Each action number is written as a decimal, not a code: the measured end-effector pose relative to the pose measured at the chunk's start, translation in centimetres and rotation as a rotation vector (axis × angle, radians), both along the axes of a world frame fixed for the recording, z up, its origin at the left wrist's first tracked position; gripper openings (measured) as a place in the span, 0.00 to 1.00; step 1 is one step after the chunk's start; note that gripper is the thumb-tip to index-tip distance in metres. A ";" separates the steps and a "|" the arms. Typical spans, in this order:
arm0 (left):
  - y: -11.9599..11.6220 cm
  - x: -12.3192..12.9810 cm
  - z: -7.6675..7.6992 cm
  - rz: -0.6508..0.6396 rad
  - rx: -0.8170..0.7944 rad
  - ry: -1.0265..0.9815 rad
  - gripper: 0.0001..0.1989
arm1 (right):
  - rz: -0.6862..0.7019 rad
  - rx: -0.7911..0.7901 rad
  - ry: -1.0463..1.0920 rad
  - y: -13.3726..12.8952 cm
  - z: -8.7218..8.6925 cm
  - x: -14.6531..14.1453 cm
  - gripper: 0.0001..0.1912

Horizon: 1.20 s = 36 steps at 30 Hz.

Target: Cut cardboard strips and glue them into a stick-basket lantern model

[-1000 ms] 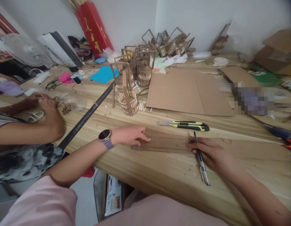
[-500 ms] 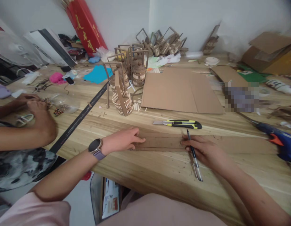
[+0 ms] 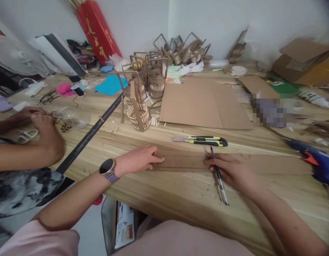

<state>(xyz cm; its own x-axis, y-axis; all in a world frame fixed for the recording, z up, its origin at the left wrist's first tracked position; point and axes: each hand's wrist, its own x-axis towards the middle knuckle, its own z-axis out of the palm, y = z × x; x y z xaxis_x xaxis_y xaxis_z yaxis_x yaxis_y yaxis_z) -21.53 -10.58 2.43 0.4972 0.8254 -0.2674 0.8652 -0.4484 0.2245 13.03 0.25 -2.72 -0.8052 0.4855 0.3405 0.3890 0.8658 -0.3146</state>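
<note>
A long cardboard strip [image 3: 184,161] with dark lines marked along it lies across the table in front of me. My left hand [image 3: 141,158] rests on its left end, with the index finger stretched out over the cardboard and the fingers apart. Toward the strip's middle, my right hand [image 3: 224,167] has its fingertips on the cardboard. A black pen with a clear barrel [image 3: 221,186] is tucked between the right hand's fingers, its dark end pointing away from me. Just beyond the strip lies a yellow-and-black utility knife [image 3: 207,140] with its blade out.
A cardboard sheet [image 3: 201,103] lies farther back, beside small woven baskets [image 3: 139,117] with tall handles. At right is a blue glue gun [image 3: 311,156]. A dark strip [image 3: 90,133] crosses the table at left, near another person's hands [image 3: 40,117] and beads [image 3: 65,127].
Almost nothing differs. Both hands, the pen and the strip keep their places, and the view has shifted very slightly.
</note>
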 end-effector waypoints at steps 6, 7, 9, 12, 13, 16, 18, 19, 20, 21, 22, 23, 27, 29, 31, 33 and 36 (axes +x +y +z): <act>-0.1 -0.2 -0.4 -0.034 0.051 -0.012 0.21 | -0.004 -0.001 0.002 0.1 -0.4 0.1 0.15; -0.1 -0.3 -0.4 -0.036 0.053 -0.002 0.21 | -0.003 -0.001 0.006 0.1 -0.4 0.1 0.15; -0.1 -0.2 -0.3 -0.036 0.051 0.018 0.22 | -0.002 -0.002 0.012 0.2 -0.3 0.1 0.15; -0.1 -0.1 -0.2 -0.031 0.045 0.039 0.22 | 0.016 0.022 0.018 0.3 -0.1 0.0 0.15; -0.2 -0.1 -0.2 -0.035 0.046 0.041 0.23 | 0.023 0.033 0.018 0.3 -0.1 0.0 0.15; -0.2 -0.1 -0.2 -0.043 0.050 0.034 0.23 | 0.030 0.048 0.019 0.3 0.0 0.0 0.15; -0.2 -0.1 -0.2 -0.041 0.040 0.031 0.23 | 0.023 0.043 0.016 0.2 -0.1 0.0 0.15; -0.2 -0.1 -0.2 -0.040 0.035 0.030 0.23 | 0.020 0.042 0.014 0.2 -0.1 0.0 0.15; -0.2 -0.2 -0.2 -0.044 0.033 0.030 0.23 | 0.019 0.045 0.014 0.2 -0.1 0.0 0.15; -0.2 -0.2 -0.2 -0.052 0.036 0.032 0.23 | 0.020 0.049 0.016 0.2 -0.2 0.0 0.15; -0.2 -0.2 -0.1 -0.061 0.042 0.036 0.23 | 0.023 0.053 0.018 0.2 -0.2 0.1 0.15; -0.2 -0.3 -0.1 -0.071 0.050 0.042 0.23 | 0.027 0.056 0.018 0.3 -0.2 0.1 0.15; 0.0 -0.4 0.0 -0.094 0.049 0.073 0.29 | 0.021 0.043 0.011 0.3 -0.4 0.2 0.14; 0.3 -0.3 0.1 -0.095 0.031 0.082 0.29 | 0.016 0.037 0.010 0.4 -0.5 0.2 0.14; 0.5 -0.3 0.3 -0.097 0.014 0.101 0.27 | 0.013 0.036 0.001 0.3 -0.4 0.2 0.14; 0.8 -0.1 0.7 -0.104 0.000 0.130 0.24 | 0.013 0.044 -0.012 0.3 -0.3 0.2 0.14; 1.4 0.4 1.3 -0.122 -0.008 0.165 0.21 | 0.016 0.055 -0.012 0.3 -0.2 0.1 0.15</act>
